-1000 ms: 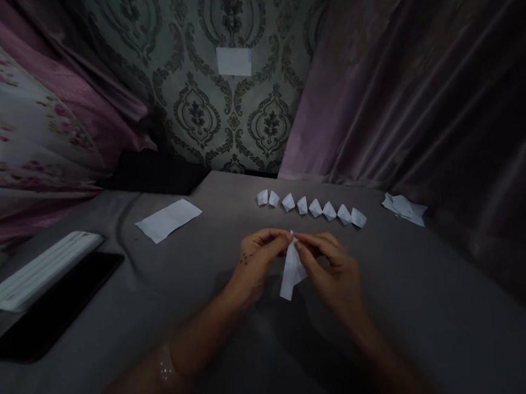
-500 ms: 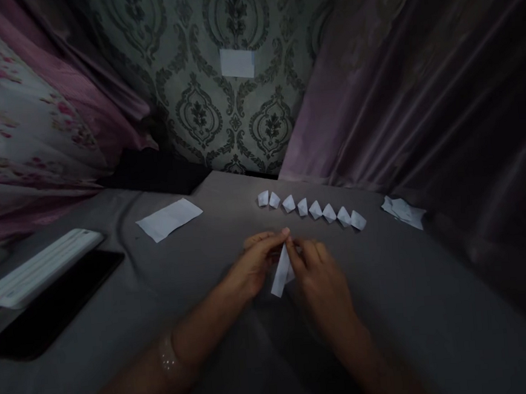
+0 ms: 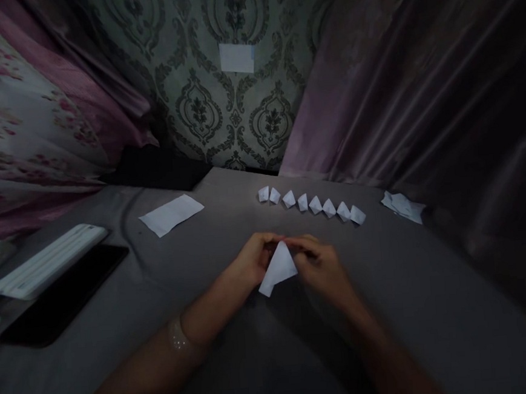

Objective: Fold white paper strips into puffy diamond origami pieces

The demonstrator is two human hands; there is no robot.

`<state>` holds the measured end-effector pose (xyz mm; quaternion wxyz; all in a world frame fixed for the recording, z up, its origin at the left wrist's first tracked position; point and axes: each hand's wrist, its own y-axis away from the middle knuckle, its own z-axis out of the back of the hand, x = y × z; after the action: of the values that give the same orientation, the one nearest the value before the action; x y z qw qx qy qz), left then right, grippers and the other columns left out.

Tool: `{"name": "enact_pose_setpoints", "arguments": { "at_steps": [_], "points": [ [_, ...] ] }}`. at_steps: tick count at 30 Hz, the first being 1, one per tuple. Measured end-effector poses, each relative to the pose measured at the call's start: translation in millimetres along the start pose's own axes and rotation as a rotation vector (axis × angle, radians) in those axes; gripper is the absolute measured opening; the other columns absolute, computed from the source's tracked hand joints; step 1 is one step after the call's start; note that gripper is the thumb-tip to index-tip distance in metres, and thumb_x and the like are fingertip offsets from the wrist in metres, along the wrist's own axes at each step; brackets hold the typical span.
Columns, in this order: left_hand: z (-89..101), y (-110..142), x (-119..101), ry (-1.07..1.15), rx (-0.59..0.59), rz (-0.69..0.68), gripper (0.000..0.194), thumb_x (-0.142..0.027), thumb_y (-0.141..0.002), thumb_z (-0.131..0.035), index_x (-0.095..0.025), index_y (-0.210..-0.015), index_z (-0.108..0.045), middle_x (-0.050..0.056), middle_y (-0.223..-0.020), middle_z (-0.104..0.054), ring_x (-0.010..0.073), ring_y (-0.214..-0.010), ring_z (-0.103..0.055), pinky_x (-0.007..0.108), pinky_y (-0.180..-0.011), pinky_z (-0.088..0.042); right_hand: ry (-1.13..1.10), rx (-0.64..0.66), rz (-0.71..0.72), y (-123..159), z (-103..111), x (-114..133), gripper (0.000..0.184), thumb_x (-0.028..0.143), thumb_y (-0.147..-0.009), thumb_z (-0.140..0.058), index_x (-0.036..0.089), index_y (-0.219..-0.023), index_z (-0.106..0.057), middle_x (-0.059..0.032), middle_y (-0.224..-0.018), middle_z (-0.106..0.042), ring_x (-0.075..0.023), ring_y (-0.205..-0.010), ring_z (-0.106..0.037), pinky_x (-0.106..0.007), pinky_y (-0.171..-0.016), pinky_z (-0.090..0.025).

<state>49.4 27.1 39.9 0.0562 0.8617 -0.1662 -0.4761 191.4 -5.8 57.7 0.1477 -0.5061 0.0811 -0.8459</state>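
Observation:
Between my hands is a folded white paper (image 3: 279,267), a wide triangle with a narrow strip hanging from its lower left. My left hand (image 3: 255,259) grips its left side and top, with the fingers partly hidden behind the sheet. At the top right, my right hand (image 3: 319,264) pinches the paper's peak with its fingertips. Just beyond the hands, several small folded paper shapes (image 3: 315,205) stand in a slanting row on the grey cloth (image 3: 227,206).
A flat white paper sheet (image 3: 172,215) lies at the left, and a pile of paper pieces (image 3: 403,206) at the right. Near the left edge are a dark phone (image 3: 66,297) and a white power strip (image 3: 54,262). Black fabric (image 3: 155,168) lies at the back. Curtains (image 3: 373,91) flank the patterned wall.
The paper has turned so its broad triangular face shows, where before mostly a narrow strip did. My right hand has shifted its fingers at the peak. The view has tilted slightly.

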Motion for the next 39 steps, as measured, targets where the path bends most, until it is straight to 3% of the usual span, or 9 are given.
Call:
{"name": "enact_pose_setpoints", "arguments": {
  "at_steps": [3, 5, 16, 25, 30, 34, 35, 37, 39],
  "points": [
    [-11.2, 9, -6, 0.105, -0.059, 0.046, 0.011, -0.018, -0.061, -0.075, -0.018, -0.061, -0.064, 0.001, -0.062, -0.061, 0.0131, -0.06, -0.055, 0.027, -0.061, -0.043, -0.429, -0.09, -0.306, -8, 9, -2, 0.023, 0.039, -0.08, -0.063, 0.019, -0.086, -0.074, -0.0065, -0.082, -0.072, -0.0187, -0.074, -0.065, -0.031, -0.066, -0.05],
    [-17.1, 14, -7, 0.099, -0.083, -0.026, 0.014, -0.021, -0.061, -0.079, -0.016, -0.064, -0.065, 0.0, -0.064, -0.061, 0.0107, -0.061, -0.053, 0.025, -0.062, -0.041, -0.532, -0.076, -0.38, -9, 11, 0, 0.029, 0.046, -0.077, -0.068, 0.018, -0.083, -0.075, -0.0055, -0.077, -0.072, -0.0169, -0.069, -0.064, -0.029, -0.063, -0.048],
    [-15.4, 12, 11, -0.006, -0.09, -0.184, 0.022, -0.032, -0.064, -0.081, -0.014, -0.07, -0.07, 0.001, -0.069, -0.063, 0.0096, -0.064, -0.054, 0.025, -0.065, -0.042, -0.447, -0.087, -0.351, -8, 4, 5, 0.029, 0.045, -0.068, -0.075, 0.017, -0.075, -0.072, -0.0021, -0.069, -0.068, -0.0124, -0.059, -0.057, -0.027, -0.059, -0.044],
    [-8.7, 5, 13, -0.261, -0.047, -0.222, 0.023, -0.035, -0.07, -0.076, -0.014, -0.071, -0.069, 0.001, -0.066, -0.063, 0.0096, -0.061, -0.053, 0.023, -0.062, -0.04, -0.256, -0.046, -0.288, -10, 2, -15, 0.031, 0.046, -0.075, -0.066, 0.015, -0.073, -0.067, -0.0005, -0.061, -0.06, -0.011, -0.052, -0.049, -0.024, -0.048, -0.037],
    [-9.7, 6, 6, -0.332, -0.053, -0.256, 0.02, -0.033, -0.071, -0.074, -0.014, -0.068, -0.067, 0.0, -0.06, -0.059, 0.0089, -0.056, -0.049, 0.023, -0.057, -0.038, -0.3, -0.022, -0.262, -12, 2, -18, 0.028, 0.044, -0.076, -0.064, 0.016, -0.072, -0.065, -0.001, -0.063, -0.062, -0.0121, -0.055, -0.054, -0.025, -0.053, -0.043],
    [-6.0, 5, -10, -0.302, -0.094, -0.278, 0.02, -0.032, -0.068, -0.075, -0.014, -0.066, -0.067, 0.001, -0.061, -0.06, 0.01, -0.057, -0.051, 0.024, -0.058, -0.04, 0.036, -0.123, -0.022, -9, 18, -6, 0.017, 0.029, -0.083, -0.054, 0.018, -0.086, -0.067, -0.0046, -0.079, -0.067, -0.0173, -0.072, -0.062, -0.034, -0.07, -0.051],
    [-4.3, 5, -13, -0.286, -0.116, -0.279, 0.021, -0.033, -0.067, -0.076, -0.014, -0.066, -0.067, 0.001, -0.061, -0.06, 0.0102, -0.057, -0.052, 0.024, -0.059, -0.04, 0.157, -0.15, 0.12, -7, 22, -2, 0.023, 0.021, -0.083, -0.051, 0.019, -0.099, -0.067, -0.0062, -0.091, -0.067, -0.0196, -0.084, -0.062, -0.038, -0.079, -0.051],
    [-1.2, 4, -19, -0.263, -0.149, -0.269, 0.022, -0.033, -0.065, -0.077, -0.014, -0.065, -0.067, 0.002, -0.062, -0.06, 0.0105, -0.058, -0.051, 0.025, -0.059, -0.041, 0.355, -0.009, 0.385, -4, 28, 6, 0.049, 0.011, -0.078, -0.051, 0.023, -0.125, -0.057, -0.0092, -0.118, -0.061, -0.0245, -0.111, -0.055, -0.045, -0.094, -0.046],
    [0.8, 3, -19, -0.238, -0.164, -0.243, 0.019, -0.031, -0.063, -0.077, -0.014, -0.065, -0.068, 0.002, -0.063, -0.061, 0.0103, -0.057, -0.051, 0.025, -0.058, -0.04, 0.556, 0.059, 0.493, 0, 27, 12, 0.065, 0.003, -0.075, -0.047, 0.027, -0.135, -0.05, -0.0092, -0.132, -0.053, -0.0274, -0.123, -0.047, -0.049, -0.099, -0.042]
  ]
}}
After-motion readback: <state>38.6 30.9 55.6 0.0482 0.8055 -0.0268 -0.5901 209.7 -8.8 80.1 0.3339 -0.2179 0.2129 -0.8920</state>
